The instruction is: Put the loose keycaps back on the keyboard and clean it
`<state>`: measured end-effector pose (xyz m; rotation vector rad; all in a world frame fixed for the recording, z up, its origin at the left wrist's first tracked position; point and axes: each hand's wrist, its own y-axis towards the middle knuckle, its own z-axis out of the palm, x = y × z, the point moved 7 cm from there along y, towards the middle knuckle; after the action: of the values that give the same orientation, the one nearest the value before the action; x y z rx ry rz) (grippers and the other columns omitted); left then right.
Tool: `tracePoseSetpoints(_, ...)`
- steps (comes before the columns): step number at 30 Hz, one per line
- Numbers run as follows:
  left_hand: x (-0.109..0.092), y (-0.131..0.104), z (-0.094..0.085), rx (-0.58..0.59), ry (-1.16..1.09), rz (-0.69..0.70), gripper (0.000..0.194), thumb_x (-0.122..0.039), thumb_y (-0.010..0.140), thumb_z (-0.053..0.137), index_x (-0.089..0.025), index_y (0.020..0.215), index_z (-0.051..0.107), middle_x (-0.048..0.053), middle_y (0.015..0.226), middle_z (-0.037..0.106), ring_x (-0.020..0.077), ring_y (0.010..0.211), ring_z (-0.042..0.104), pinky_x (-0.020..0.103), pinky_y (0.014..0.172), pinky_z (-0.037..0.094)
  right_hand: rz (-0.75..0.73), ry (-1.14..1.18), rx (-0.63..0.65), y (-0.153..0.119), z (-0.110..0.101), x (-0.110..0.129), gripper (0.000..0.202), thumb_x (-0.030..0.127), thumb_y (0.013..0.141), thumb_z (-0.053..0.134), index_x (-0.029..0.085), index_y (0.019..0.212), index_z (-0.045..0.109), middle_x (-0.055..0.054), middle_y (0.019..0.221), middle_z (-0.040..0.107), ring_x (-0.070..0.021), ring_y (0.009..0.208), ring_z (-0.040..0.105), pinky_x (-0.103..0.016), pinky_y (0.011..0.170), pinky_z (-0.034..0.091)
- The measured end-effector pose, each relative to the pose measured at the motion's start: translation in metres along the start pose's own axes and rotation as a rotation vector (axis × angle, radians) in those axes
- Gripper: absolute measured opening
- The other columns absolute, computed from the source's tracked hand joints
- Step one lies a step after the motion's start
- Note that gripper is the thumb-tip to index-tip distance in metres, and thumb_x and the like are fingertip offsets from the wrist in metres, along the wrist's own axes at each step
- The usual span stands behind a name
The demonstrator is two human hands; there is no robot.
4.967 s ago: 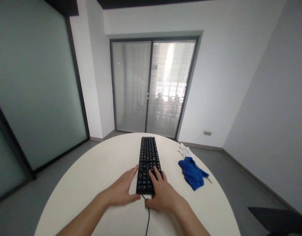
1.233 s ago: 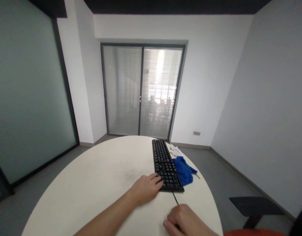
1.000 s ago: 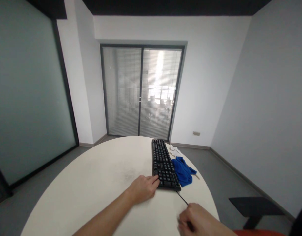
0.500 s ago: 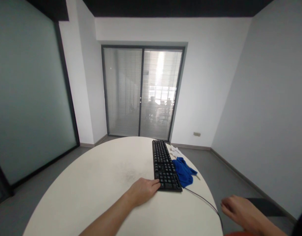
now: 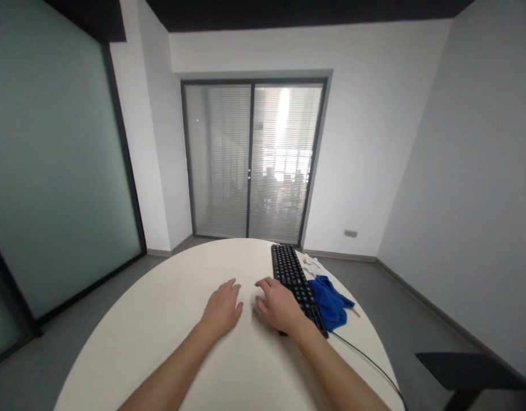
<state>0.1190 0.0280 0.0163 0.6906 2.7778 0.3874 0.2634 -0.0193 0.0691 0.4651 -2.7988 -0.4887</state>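
A long black keyboard (image 5: 287,264) lies lengthwise on the right side of the round cream table (image 5: 160,319). My left hand (image 5: 222,308) is palm down at the table's middle, left of the keyboard, with thumb and fingers apart and nothing in it. Beside it, my right hand (image 5: 277,302) reaches across the keyboard's near part, its fingers spread to the left of the keys and holding nothing. My right wrist and forearm hide some of the keys. Whether either palm touches the tabletop, I cannot tell.
A crumpled blue cloth (image 5: 331,302) rests against the keyboard's right side, with a white crumpled piece (image 5: 314,266) behind it. The keyboard's black cable (image 5: 365,358) runs over the table's right edge. A dark chair part (image 5: 472,368) stands at lower right.
My left hand has come off the keyboard's near corner and moved left. My right hand has swung in from beyond the table's right edge to the keyboard's left side.
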Motion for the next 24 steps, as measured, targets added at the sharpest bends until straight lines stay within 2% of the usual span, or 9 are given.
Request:
tracePoseSetpoints(2, 0.025, -0.004, 0.005, -0.032, -0.001, -0.042, 0.045, -0.030, 0.091, 0.051, -0.016, 0.134, 0.055, 0.016, 0.151, 0.048, 0.0298, 0.139, 0.044, 0.046, 0.115, 0.034, 0.005, 0.085, 0.012, 0.016, 0.027, 0.017, 0.042, 0.027, 0.094, 0.047, 0.016, 0.134, 0.056, -0.012, 0.134, 0.060, -0.0229, 0.124, 0.053, -0.032, 0.108, 0.036)
tracePoseSetpoints(4, 0.044, -0.009, 0.014, -0.001, -0.013, -0.055, 0.048, -0.036, 0.095, 0.047, -0.016, 0.137, 0.055, 0.016, 0.152, 0.047, 0.0315, 0.142, 0.041, 0.050, 0.117, 0.030, 0.030, 0.098, 0.028, 0.024, 0.051, 0.023, 0.049, 0.029, 0.095, 0.045, 0.011, 0.141, 0.051, -0.016, 0.146, 0.052, -0.0255, 0.136, 0.044, -0.035, 0.115, 0.031)
tracePoseSetpoints(8, 0.056, -0.014, 0.026, 0.113, -0.058, -0.047, 0.057, -0.049, 0.098, 0.041, -0.019, 0.146, 0.050, 0.014, 0.158, 0.038, 0.0343, 0.148, 0.031, 0.054, 0.119, 0.025, 0.125, 0.082, 0.163, 0.020, 0.086, 0.010, 0.057, 0.043, 0.099, 0.041, 0.015, 0.148, 0.046, -0.015, 0.157, 0.039, -0.0315, 0.146, 0.031, -0.047, 0.119, 0.021)
tracePoseSetpoints(13, 0.051, -0.012, 0.025, 0.149, -0.085, -0.036, 0.064, -0.059, 0.096, 0.041, -0.025, 0.150, 0.044, 0.011, 0.162, 0.030, 0.0360, 0.151, 0.021, 0.058, 0.120, 0.018, 0.201, 0.050, 0.211, 0.015, 0.093, -0.008, 0.069, 0.058, 0.096, 0.042, 0.018, 0.153, 0.040, -0.015, 0.162, 0.029, -0.0336, 0.150, 0.021, -0.050, 0.120, 0.014)
tracePoseSetpoints(24, 0.052, -0.013, 0.029, 0.149, -0.073, -0.031, 0.072, -0.067, 0.094, 0.038, -0.025, 0.152, 0.041, 0.011, 0.163, 0.028, 0.0358, 0.151, 0.019, 0.057, 0.121, 0.017, 0.197, 0.036, 0.198, 0.015, 0.090, -0.004, 0.069, 0.056, 0.096, 0.043, 0.018, 0.153, 0.040, -0.016, 0.161, 0.031, -0.0346, 0.149, 0.023, -0.049, 0.120, 0.016)
